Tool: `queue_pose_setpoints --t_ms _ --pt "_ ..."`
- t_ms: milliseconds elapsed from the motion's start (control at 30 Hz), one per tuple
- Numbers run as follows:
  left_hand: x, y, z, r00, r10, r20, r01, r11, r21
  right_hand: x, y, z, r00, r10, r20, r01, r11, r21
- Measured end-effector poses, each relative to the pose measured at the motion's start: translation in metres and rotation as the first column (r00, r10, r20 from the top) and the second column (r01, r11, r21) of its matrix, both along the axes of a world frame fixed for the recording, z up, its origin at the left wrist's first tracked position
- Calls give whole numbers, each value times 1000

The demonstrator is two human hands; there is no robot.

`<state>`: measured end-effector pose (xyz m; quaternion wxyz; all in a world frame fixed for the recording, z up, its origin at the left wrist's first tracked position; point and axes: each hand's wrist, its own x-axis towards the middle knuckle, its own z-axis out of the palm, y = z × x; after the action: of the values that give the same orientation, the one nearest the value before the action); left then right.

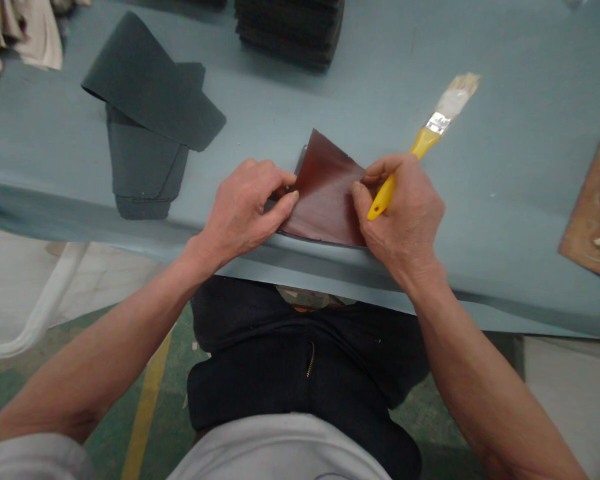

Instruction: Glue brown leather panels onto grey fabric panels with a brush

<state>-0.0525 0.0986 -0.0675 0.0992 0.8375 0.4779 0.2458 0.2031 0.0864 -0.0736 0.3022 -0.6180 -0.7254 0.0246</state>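
Smooth, glossy brown sheet (327, 197), leather-looking, pinched at both sides near the blue-grey table's (510, 200) front edge.

Left hand (253, 203) has thumb and finger closed on its left edge; right hand (405, 210) pinches the right side while gripping a yellow-handled brush (426, 139). One sharp sheet corner points away from the person, can't call its long axis. Brush lies diagonally, pale ragged bristles aimed away and right.

Sheet (327, 193) at table's (505, 220) near edge, btwn my L hand (253, 203) & R hand (405, 210); brush (427, 139) in latter. Pcs (145, 87) left, nr same edge; stack (290, 30) behind sheet; board (584, 207) far right.
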Motion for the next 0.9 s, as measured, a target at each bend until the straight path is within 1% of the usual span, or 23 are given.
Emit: queue_pose_setpoints --t_ms 167,433,667,900 --pt "0 0 0 1000 5 7 -5 1000 -17 1 0 -1 1000 7 -7 -7 1000 6" --pt "0 0 -1 1000 11 5 -11 1000 -9 1 0 1 1000 12 -23 -13 999 -43" --pt "0 0 0 1000 12 7 -12 999 -33 0 -1 1 1000 4 -23 -4 1000 -23" --pt "1 0 1 1000 13 11 -13 1000 -27 0 0 0 1000 3 -28 -4 1000 -16"
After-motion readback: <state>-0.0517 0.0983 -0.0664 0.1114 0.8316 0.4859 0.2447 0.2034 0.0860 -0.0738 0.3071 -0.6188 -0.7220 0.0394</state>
